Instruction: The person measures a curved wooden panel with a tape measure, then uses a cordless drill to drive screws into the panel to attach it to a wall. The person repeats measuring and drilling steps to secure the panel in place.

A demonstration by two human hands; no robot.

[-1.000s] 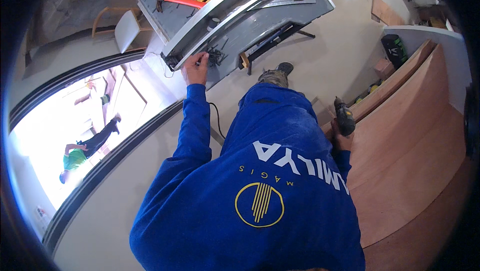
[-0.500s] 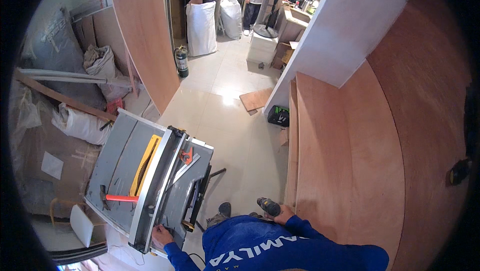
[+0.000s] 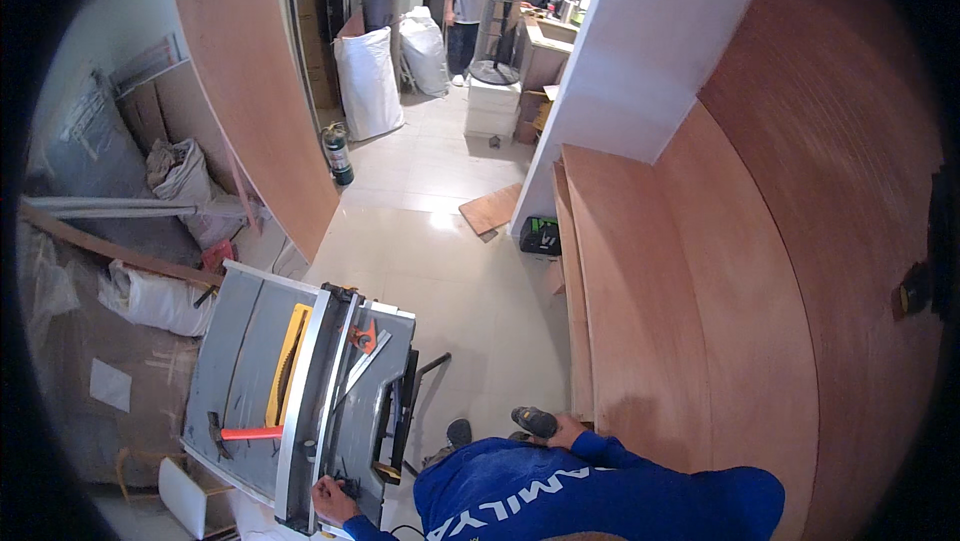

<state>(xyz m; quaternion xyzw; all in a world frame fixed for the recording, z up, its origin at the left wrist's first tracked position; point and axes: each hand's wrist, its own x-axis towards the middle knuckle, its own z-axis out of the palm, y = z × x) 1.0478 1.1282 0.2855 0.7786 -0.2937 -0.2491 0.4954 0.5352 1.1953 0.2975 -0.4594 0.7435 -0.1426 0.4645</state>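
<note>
Hands are lying far apart at the near edge of my view. I am seeing the left hand touching the near end of the grey table saw, fingers bending over a dark part, but I cannot tell if they are really clamping it. The right hand is touching the near corner of the plywood sheets leaning at the right; its grip I cannot tell. An orange-handled hammer is lying on the saw table, left of the left hand. Another person is standing far away beside a fan.
</note>
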